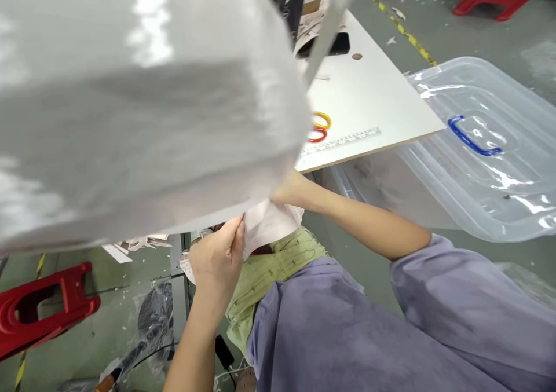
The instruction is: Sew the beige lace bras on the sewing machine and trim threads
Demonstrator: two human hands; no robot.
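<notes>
A pale pinkish-white piece of fabric [266,225] hangs between my two hands, below a large blurred grey-white machine body [143,131]. My left hand [219,250] pinches the fabric's left edge between thumb and fingers. Farther right, my right hand [290,188] is at the fabric's upper right side; its fingers are mostly hidden behind the machine body. The fabric's lower part lies over my lap, near a green cloth [278,264] at my waist.
Right of the machine is a white tabletop [369,94] with yellow-and-red-handled scissors [320,127], a clear ruler [347,140] and a dark phone [339,44]. A lidded clear plastic bin [490,189] stands beside it. Red stools [82,290] and fabric scraps [139,244] also show.
</notes>
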